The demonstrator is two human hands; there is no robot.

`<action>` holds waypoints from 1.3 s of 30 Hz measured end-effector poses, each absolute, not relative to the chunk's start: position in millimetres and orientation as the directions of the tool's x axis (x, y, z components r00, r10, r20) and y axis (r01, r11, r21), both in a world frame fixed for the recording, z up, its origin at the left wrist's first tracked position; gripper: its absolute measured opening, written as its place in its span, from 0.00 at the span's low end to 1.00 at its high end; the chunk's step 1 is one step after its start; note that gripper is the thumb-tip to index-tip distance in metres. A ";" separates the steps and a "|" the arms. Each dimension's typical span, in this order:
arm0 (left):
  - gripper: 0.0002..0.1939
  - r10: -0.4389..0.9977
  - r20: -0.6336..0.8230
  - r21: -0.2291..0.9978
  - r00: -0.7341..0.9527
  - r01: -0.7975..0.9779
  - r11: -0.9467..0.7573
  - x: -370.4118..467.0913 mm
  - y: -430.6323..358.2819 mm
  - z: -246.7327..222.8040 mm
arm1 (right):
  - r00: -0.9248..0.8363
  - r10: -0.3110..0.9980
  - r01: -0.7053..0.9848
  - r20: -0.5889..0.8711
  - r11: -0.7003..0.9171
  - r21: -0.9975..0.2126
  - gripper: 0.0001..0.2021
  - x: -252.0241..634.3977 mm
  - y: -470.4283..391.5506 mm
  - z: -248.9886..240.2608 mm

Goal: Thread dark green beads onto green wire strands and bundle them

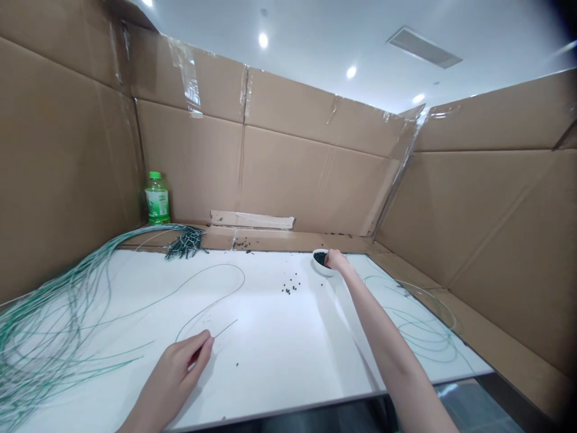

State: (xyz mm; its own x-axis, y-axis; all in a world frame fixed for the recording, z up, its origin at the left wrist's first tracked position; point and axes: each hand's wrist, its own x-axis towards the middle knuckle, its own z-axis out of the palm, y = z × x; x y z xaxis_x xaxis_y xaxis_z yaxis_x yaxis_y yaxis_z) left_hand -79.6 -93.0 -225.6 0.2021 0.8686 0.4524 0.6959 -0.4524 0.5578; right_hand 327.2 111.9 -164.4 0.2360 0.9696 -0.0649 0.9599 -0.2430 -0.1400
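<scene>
My left hand is over the front left of the white tabletop. Its thumb and forefinger pinch a thin green cord, and a short free end sticks out toward the upper right. From the pinch the rest of that cord loops back across the table to the left. At the far right, my right hand dips into a white bowl of small black beads. Its fingers look drawn together, but the tips are hidden among the beads, so what they hold cannot be made out.
A big bundle of green and white cords spreads along the left side, its knotted dark ends at the back. Loose beads lie mid-table. Coiled cord sits right. Cardboard walls surround the table; a green bottle stands back left.
</scene>
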 end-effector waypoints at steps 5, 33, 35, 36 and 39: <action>0.19 0.869 0.442 0.539 0.221 0.709 -0.455 -79.4 -91.4 -227.6 | 0.234 0.967 0.963 -0.100 -0.245 -0.111 0.15 323.0 111.6 -162.3; 0.17 0.873 0.440 0.569 0.209 0.687 -0.451 -77.1 -97.1 -218.3 | -0.003 0.958 0.789 0.287 0.179 -0.588 0.13 292.9 76.8 -205.2; 0.18 0.868 0.449 0.553 0.211 0.697 -0.456 -77.8 -96.7 -218.3 | -0.047 0.961 0.745 0.272 0.215 -0.631 0.13 281.7 70.6 -219.3; 0.18 0.865 0.456 0.549 0.211 0.698 -0.460 -78.2 -96.5 -218.3 | -0.064 0.963 0.725 0.262 0.226 -0.651 0.13 277.8 68.6 -224.6; 0.18 0.856 0.472 0.548 0.210 0.691 -0.471 -78.9 -96.6 -218.2 | -0.099 0.965 0.678 0.244 0.245 -0.693 0.12 272.8 66.0 -231.7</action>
